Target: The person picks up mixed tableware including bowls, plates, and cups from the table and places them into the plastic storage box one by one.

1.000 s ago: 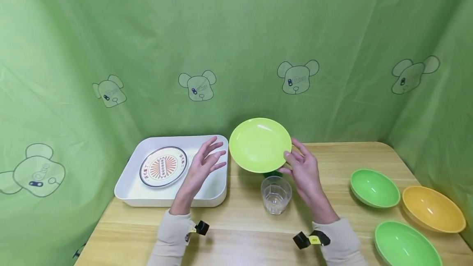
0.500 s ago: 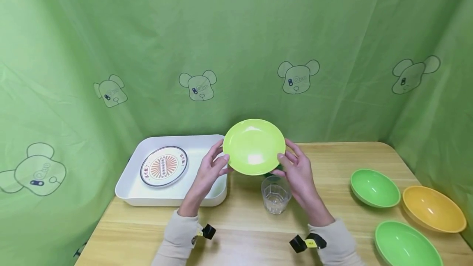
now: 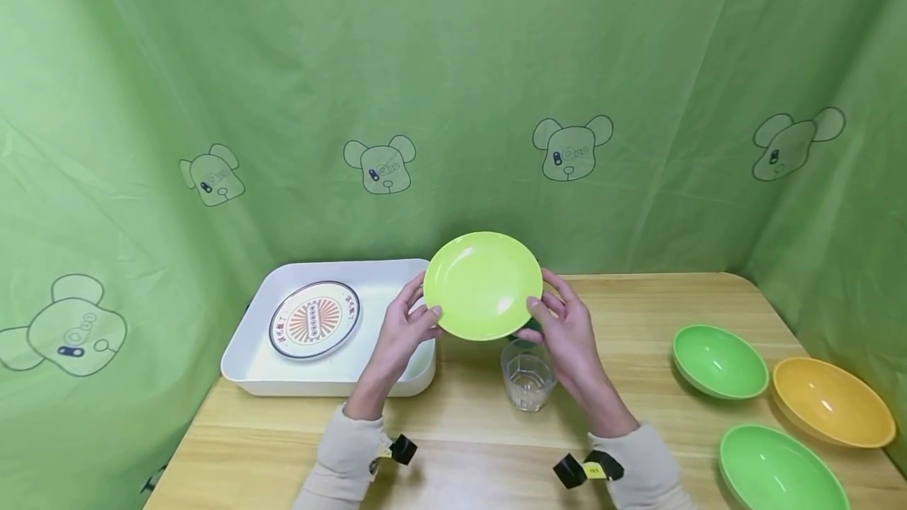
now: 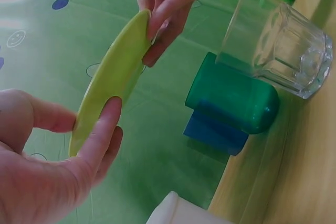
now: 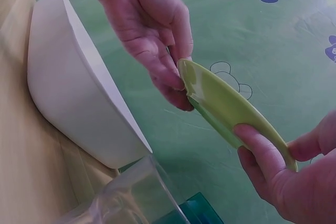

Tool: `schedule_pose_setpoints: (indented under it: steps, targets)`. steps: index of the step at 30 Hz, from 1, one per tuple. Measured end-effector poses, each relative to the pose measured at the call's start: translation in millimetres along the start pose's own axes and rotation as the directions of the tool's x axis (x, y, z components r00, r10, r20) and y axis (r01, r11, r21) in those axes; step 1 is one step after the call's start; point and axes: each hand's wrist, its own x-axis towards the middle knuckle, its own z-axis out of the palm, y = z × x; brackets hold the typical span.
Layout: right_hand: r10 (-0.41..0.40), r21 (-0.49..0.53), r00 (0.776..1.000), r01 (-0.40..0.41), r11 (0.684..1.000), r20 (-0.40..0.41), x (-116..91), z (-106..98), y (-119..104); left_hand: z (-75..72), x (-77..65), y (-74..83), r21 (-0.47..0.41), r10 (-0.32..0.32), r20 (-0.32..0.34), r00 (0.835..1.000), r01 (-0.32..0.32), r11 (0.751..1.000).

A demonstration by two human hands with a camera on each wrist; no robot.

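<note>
A yellow-green plate (image 3: 484, 286) is held up above the table, tilted so its upper face shows in the head view. My left hand (image 3: 400, 333) pinches its left rim, thumb on top and fingers beneath. On the opposite rim, my right hand (image 3: 570, 333) grips it the same way. Both wrist views show the plate edge-on between the two hands, clear of the table. Just below the right hand stands a clear glass (image 3: 528, 376). Behind the glass, the left wrist view shows a green cup (image 4: 231, 95) and a blue object (image 4: 216, 132), mostly hidden from the head view.
A white tray (image 3: 329, 388) at the left holds a round plate with a red sunburst print (image 3: 315, 319). On the right are a green bowl (image 3: 719, 360), an orange bowl (image 3: 832, 400) and another green bowl (image 3: 779, 471). A green curtain (image 3: 453, 61) surrounds the wooden table (image 3: 468, 447).
My left hand has come in from over the tray and taken hold of the plate's left rim. The plate and right hand have shifted slightly left.
</note>
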Motion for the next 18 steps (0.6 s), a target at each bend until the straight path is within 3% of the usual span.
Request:
schedule_pose_setpoints:
  steps: [5, 18]
  targets:
    - [-0.003, -0.017, 1.0, 0.004, 1.0, 0.017, -1.0, 1.4, -0.2, 0.6, -0.8, 3.6, -0.012, -0.032, -0.032, 0.999, 0.032, 0.999]
    - [-0.011, -0.053, 0.995, 0.017, 0.998, 0.104, -3.1, -0.6, -3.2, -3.0, -1.5, 9.7, -0.055, -0.047, -0.08, 0.996, 0.043, 0.998]
